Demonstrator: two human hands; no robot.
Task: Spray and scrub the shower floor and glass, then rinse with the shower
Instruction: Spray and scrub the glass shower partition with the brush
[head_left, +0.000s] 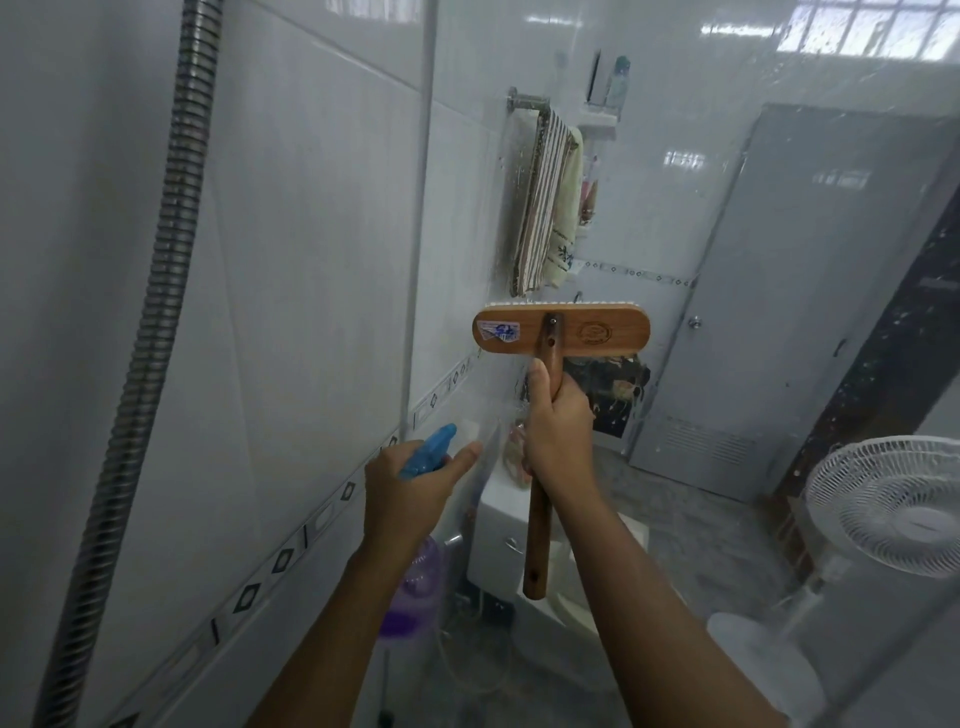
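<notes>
Shower glass (649, 218) standing straight ahead of both hands, droplets clinging across it; towel, white fan and toilet showing through from far side. Scrub brush (562, 332) pressing bristles-forward toward pane, head lying horizontal, wooden handle running down. Right hand (558, 431) gripping handle high, just under head, nearer glass. Left hand (410, 488) lower and left, clutching spray bottle (415, 545), blue nozzle aiming at glass; purple liquid filling lower part
</notes>
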